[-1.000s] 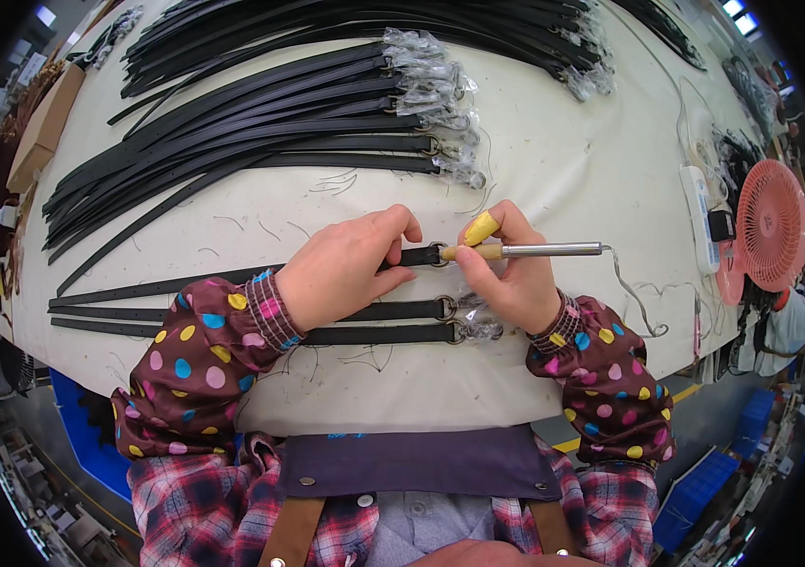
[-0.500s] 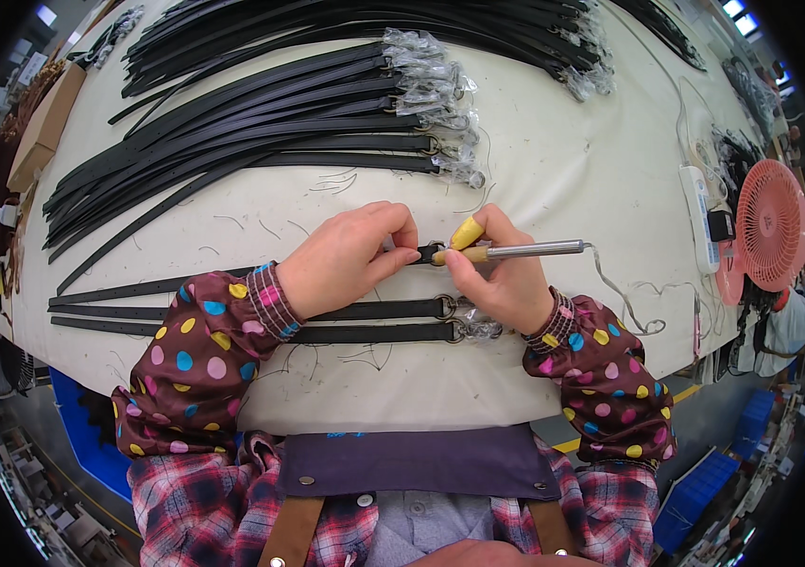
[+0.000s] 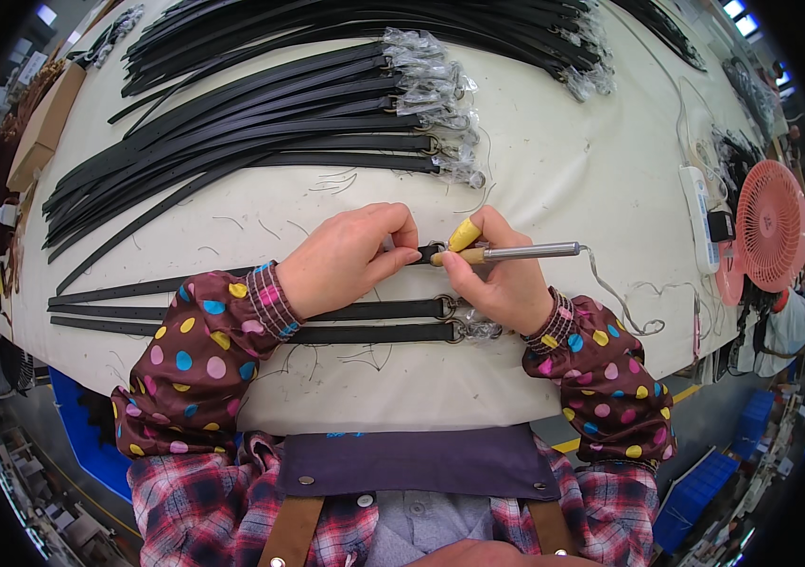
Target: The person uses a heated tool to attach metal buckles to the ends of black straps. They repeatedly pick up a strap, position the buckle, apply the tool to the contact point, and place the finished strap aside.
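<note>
My left hand [image 3: 346, 253] pinches the ring end of a black strap [image 3: 143, 289] between thumb and fingers. The strap runs away to the left under my wrist. In my right hand [image 3: 502, 274] is a pen-shaped corded tool [image 3: 535, 250] with a metal barrel and a tan part at the fingers. Its tip meets the strap end by the ring, where my fingers partly hide the contact. Yellow wrapping [image 3: 464, 234] covers my right index finger. Two more black straps lie just nearer to me, one [image 3: 402, 309] above the other [image 3: 374, 334], with metal rings and plastic-wrapped ends.
A row of black straps [image 3: 261, 128] with plastic-wrapped hardware [image 3: 431, 85] lies beyond my hands, with another bundle [image 3: 355, 28] farther back. At the right are a white power strip [image 3: 700, 217], a pink fan [image 3: 771, 225] and the tool's cord [image 3: 610, 288]. Thread scraps [image 3: 360, 357] dot the table.
The tool and my right fingers have shifted very slightly to the left. My left hand and the straps look unmoved.
</note>
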A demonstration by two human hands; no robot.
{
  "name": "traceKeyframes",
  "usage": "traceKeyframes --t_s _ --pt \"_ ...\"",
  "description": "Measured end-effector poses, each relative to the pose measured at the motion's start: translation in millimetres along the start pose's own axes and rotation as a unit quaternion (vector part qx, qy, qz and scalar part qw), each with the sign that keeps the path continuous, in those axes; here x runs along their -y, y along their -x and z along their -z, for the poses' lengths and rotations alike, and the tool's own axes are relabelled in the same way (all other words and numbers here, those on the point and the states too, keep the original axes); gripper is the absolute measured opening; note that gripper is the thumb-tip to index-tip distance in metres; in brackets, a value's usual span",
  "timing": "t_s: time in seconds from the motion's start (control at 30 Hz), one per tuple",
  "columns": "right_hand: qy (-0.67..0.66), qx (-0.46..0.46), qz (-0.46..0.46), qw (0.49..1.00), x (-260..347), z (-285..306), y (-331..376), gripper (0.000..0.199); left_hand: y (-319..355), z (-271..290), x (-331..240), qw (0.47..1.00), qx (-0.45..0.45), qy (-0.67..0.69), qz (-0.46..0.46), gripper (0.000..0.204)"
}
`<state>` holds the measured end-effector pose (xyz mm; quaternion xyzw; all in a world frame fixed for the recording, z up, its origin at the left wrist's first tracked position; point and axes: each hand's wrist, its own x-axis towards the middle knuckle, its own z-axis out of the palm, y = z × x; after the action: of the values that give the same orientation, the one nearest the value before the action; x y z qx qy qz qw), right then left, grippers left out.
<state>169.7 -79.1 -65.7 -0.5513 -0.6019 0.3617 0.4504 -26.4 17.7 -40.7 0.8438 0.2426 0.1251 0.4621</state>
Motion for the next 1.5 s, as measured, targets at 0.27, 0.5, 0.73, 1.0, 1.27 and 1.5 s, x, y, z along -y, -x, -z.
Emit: traceKeyframes --t_s 0.27,0.5,0.73,1.0,1.27,1.5 --pt "0.001 0.001 -0.007 1.000 2 0 0 0.022 0 -2 4 1.000 -0.011 -0.009 -0.018 0.012" --pt "-0.004 -0.005 -0.004 1.000 0 0 1 0.020 -3 5 -10 0.992 0.019 0.063 0.110 0.013" --pt "-0.081 -0.070 0.000 0.994 1 5 1 0.019 -9 -5 3 0.999 -0.027 -0.027 0.003 0.016" --pt "-0.085 -0.055 0.004 0.995 -1 5 1 0.020 -16 -6 -2 0.998 -0.033 -0.013 0.057 0.013" --pt "-0.037 0.004 -0.047 0.998 10 6 0 0.016 -15 1 -3 0.975 -0.021 0.138 0.175 0.016" --pt "-0.055 -0.095 0.027 0.994 -1 4 1 0.021 -17 -4 -4 0.998 0.000 -0.027 0.058 0.017"
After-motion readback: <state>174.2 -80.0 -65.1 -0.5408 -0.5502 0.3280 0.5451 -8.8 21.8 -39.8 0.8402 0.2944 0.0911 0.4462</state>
